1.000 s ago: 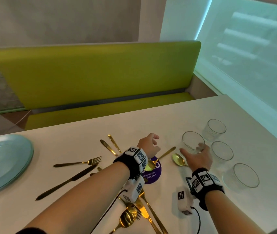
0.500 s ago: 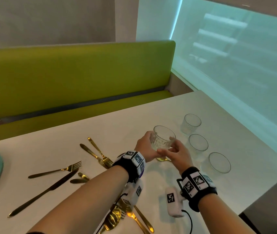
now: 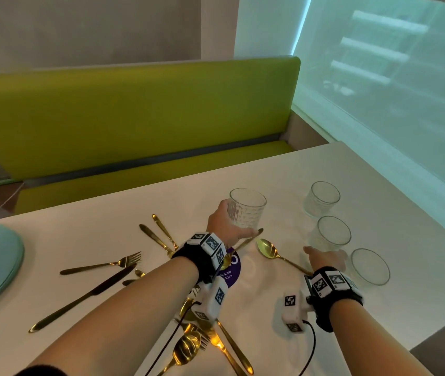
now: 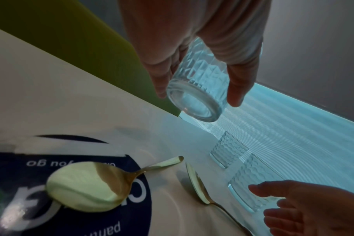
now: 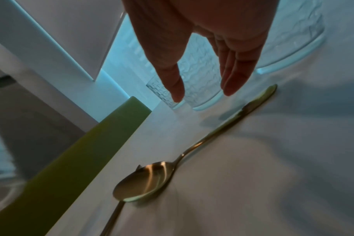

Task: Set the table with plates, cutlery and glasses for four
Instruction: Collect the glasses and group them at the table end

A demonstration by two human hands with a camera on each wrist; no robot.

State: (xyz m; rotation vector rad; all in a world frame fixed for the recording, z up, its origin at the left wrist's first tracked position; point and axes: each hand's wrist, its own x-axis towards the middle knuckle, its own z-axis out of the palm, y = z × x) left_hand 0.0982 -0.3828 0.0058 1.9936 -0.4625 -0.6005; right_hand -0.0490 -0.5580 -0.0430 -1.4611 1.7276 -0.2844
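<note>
A clear textured glass (image 3: 247, 208) is upright above the table, three more (image 3: 334, 232) standing right.

A restaurant or café booth: a green upholstered bench (image 3: 134, 115) fills the upper left of the frame behind a white table (image 3: 310, 169). A frosted window (image 3: 392, 77) occupies the upper right.

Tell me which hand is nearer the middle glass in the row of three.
Right. The right hand reaches open just beside the middle glass; the left hand is farther off, holding another glass above the table.
</note>
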